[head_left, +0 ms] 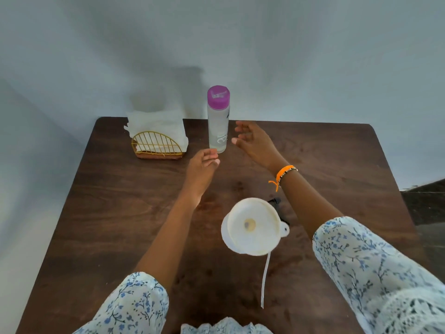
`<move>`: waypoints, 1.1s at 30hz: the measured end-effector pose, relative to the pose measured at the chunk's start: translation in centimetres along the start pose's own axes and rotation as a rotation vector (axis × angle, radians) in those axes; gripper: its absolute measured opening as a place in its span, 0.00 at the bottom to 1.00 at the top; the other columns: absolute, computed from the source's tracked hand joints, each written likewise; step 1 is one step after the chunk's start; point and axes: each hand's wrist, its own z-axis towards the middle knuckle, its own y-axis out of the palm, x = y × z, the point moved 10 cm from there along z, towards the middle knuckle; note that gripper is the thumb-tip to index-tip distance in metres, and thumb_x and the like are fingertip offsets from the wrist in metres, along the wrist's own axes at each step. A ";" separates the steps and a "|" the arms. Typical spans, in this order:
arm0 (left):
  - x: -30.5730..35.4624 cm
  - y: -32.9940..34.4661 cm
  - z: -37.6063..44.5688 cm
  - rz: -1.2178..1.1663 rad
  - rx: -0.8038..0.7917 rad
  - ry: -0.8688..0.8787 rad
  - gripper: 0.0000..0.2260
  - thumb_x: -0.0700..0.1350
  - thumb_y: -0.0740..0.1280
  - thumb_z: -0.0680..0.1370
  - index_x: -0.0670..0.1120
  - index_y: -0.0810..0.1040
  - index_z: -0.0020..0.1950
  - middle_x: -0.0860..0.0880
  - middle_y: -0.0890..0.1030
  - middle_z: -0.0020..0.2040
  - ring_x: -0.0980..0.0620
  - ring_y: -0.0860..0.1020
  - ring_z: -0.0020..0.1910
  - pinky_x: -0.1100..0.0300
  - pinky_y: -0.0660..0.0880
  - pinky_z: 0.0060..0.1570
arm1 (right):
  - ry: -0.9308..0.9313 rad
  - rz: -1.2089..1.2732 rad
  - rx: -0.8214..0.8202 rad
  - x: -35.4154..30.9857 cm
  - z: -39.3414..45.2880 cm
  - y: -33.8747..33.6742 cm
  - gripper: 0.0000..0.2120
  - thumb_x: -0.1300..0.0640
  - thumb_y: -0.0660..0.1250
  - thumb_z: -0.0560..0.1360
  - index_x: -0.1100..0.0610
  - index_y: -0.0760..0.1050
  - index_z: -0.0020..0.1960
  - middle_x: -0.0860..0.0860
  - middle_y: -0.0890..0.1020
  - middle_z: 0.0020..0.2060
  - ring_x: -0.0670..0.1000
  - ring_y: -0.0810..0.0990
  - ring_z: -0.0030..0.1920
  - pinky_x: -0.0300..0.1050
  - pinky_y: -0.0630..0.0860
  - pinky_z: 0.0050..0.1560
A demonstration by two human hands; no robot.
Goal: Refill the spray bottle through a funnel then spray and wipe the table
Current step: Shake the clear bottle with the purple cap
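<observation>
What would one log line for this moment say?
hands: both open, reaching | target: water bottle, capped, untouched | funnel: seated in spray bottle | napkins: in holder

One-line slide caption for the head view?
Both open hands, left hand and right hand, reach for the purple-capped bottle; funnel sits ready.

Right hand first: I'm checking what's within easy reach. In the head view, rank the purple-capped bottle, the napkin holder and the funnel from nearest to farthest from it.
From the right hand:
1. Purple-capped bottle, just to its left, not touching.
2. Funnel, nearer the person, mid-table.
3. Napkin holder, beyond the bottle, far-left corner.
</observation>
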 end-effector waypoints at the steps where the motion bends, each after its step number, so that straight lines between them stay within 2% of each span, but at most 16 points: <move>1: -0.1 0.1 0.6 -0.010 -0.003 -0.012 0.15 0.39 0.63 0.77 0.46 0.71 0.64 0.50 0.76 0.59 0.60 0.74 0.53 0.71 0.70 0.47 | -0.003 -0.004 -0.012 0.0 1.0 0.5 0.26 0.57 0.70 0.73 0.56 0.65 0.68 0.53 0.74 0.63 0.49 0.75 0.58 0.42 0.72 0.57; 3: -0.5 0.2 1.7 -0.018 -0.004 -0.050 0.17 0.40 0.63 0.77 0.46 0.69 0.66 0.49 0.74 0.63 0.57 0.73 0.58 0.67 0.69 0.53 | -0.010 0.005 -0.045 0.0 2.6 1.7 0.31 0.57 0.70 0.72 0.55 0.61 0.71 0.53 0.70 0.67 0.50 0.70 0.64 0.43 0.70 0.61; 5: -0.7 0.1 2.6 -0.018 0.006 -0.078 0.18 0.40 0.64 0.77 0.46 0.68 0.67 0.49 0.73 0.65 0.55 0.72 0.61 0.64 0.69 0.56 | -0.040 -0.017 -0.063 -0.1 3.7 2.7 0.33 0.57 0.72 0.71 0.55 0.60 0.71 0.53 0.69 0.68 0.49 0.69 0.66 0.41 0.68 0.60; 12: -1.5 -0.5 4.0 -0.003 0.022 -0.106 0.17 0.38 0.63 0.77 0.48 0.69 0.66 0.49 0.73 0.65 0.55 0.72 0.62 0.62 0.68 0.59 | -0.087 -0.055 0.032 -0.4 5.5 3.2 0.25 0.55 0.72 0.70 0.61 0.67 0.62 0.55 0.77 0.58 0.47 0.73 0.53 0.38 0.72 0.53; 17: -0.8 -0.8 3.7 0.000 0.009 -0.075 0.19 0.38 0.65 0.76 0.49 0.68 0.67 0.50 0.72 0.66 0.54 0.70 0.64 0.61 0.67 0.58 | -0.093 -0.019 0.071 -1.6 4.9 1.9 0.23 0.55 0.71 0.71 0.60 0.68 0.62 0.53 0.77 0.58 0.50 0.75 0.56 0.38 0.73 0.52; 20: 0.7 -0.5 3.1 -0.007 -0.025 -0.032 0.21 0.41 0.67 0.75 0.52 0.68 0.66 0.52 0.71 0.67 0.54 0.69 0.65 0.59 0.67 0.59 | -0.120 0.002 0.110 -3.8 3.7 0.4 0.22 0.53 0.70 0.72 0.59 0.68 0.61 0.51 0.77 0.58 0.47 0.75 0.53 0.30 0.72 0.44; 22: 2.2 -0.3 2.5 0.019 -0.045 0.014 0.22 0.43 0.69 0.74 0.55 0.67 0.66 0.53 0.69 0.68 0.55 0.68 0.65 0.58 0.66 0.59 | -0.156 0.009 0.146 -6.0 2.5 -1.1 0.21 0.53 0.70 0.72 0.58 0.69 0.61 0.49 0.77 0.56 0.46 0.75 0.52 0.29 0.72 0.43; 26: 5.5 -0.3 0.6 0.055 -0.051 0.123 0.25 0.46 0.71 0.72 0.57 0.66 0.66 0.53 0.67 0.69 0.55 0.67 0.66 0.59 0.65 0.56 | -0.237 0.044 0.186 -10.6 -0.8 -4.1 0.20 0.53 0.70 0.73 0.60 0.71 0.60 0.51 0.79 0.56 0.49 0.79 0.52 0.39 0.76 0.51; 29: 8.2 -0.2 -1.6 0.053 -0.087 0.216 0.28 0.47 0.72 0.71 0.57 0.65 0.68 0.53 0.68 0.69 0.54 0.68 0.66 0.59 0.66 0.57 | -0.295 0.058 0.207 -13.9 -3.7 -5.9 0.16 0.52 0.68 0.74 0.59 0.72 0.58 0.49 0.80 0.54 0.48 0.79 0.51 0.41 0.76 0.51; 31: 10.2 0.0 -3.4 0.058 -0.120 0.286 0.30 0.50 0.72 0.70 0.57 0.63 0.68 0.54 0.68 0.69 0.57 0.69 0.62 0.65 0.67 0.54 | -0.336 0.072 0.225 -15.9 -5.8 -6.8 0.15 0.52 0.67 0.75 0.58 0.73 0.57 0.49 0.80 0.52 0.48 0.79 0.49 0.42 0.77 0.49; 33: 12.2 0.3 -5.6 0.044 -0.155 0.353 0.32 0.54 0.72 0.69 0.58 0.61 0.68 0.55 0.68 0.67 0.60 0.71 0.58 0.72 0.69 0.46 | -0.369 0.080 0.239 -17.8 -7.7 -7.5 0.14 0.52 0.66 0.75 0.58 0.73 0.58 0.49 0.80 0.52 0.49 0.80 0.48 0.45 0.79 0.49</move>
